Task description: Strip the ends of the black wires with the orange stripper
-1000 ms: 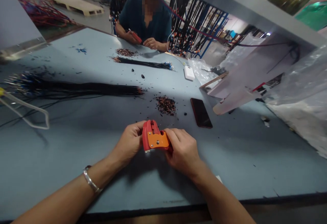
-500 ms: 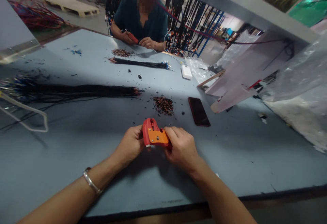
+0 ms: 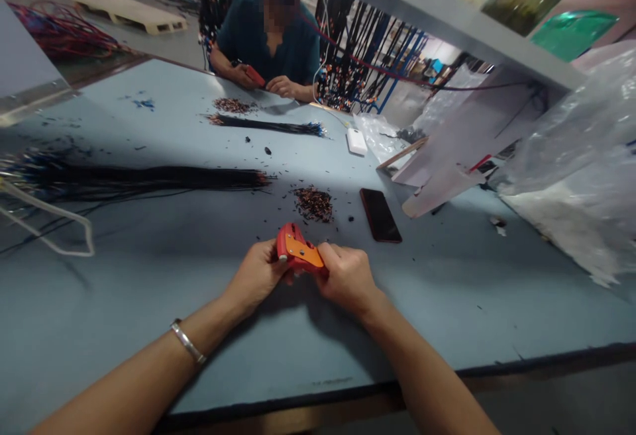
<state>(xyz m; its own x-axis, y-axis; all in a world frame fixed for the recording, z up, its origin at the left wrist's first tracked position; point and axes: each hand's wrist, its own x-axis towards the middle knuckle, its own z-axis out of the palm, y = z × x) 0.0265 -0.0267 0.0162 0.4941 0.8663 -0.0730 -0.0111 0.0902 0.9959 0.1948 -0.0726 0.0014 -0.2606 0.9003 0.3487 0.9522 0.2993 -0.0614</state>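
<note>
A red wire stripper (image 3: 303, 251) with an orange side plate is held above the table between my two hands. My right hand (image 3: 348, 276) is wrapped around its handles. At the head end, my left hand (image 3: 256, 275) is closed against the tool, with its fingertips partly hidden behind it. No wire can be made out in the jaws. Just beyond the tool lies a pile of short dark and coppery wire scraps (image 3: 314, 204). A long bundle of black wires (image 3: 163, 176) stretches across the left, its stripped ends pointing at the scraps.
Right of the scraps lies a phone (image 3: 380, 215); a white box (image 3: 356, 141) sits farther back. Across the table (image 3: 124, 302), a person (image 3: 271, 44) holds a red tool near a second wire bundle (image 3: 268, 125). A shelf (image 3: 447, 18) overhangs the right, with plastic bags (image 3: 571, 144) below.
The wire stripper has tilted, its handle end dipping slightly, while both hands keep hold. The whole view has shifted a little, so objects on the right sit farther left.
</note>
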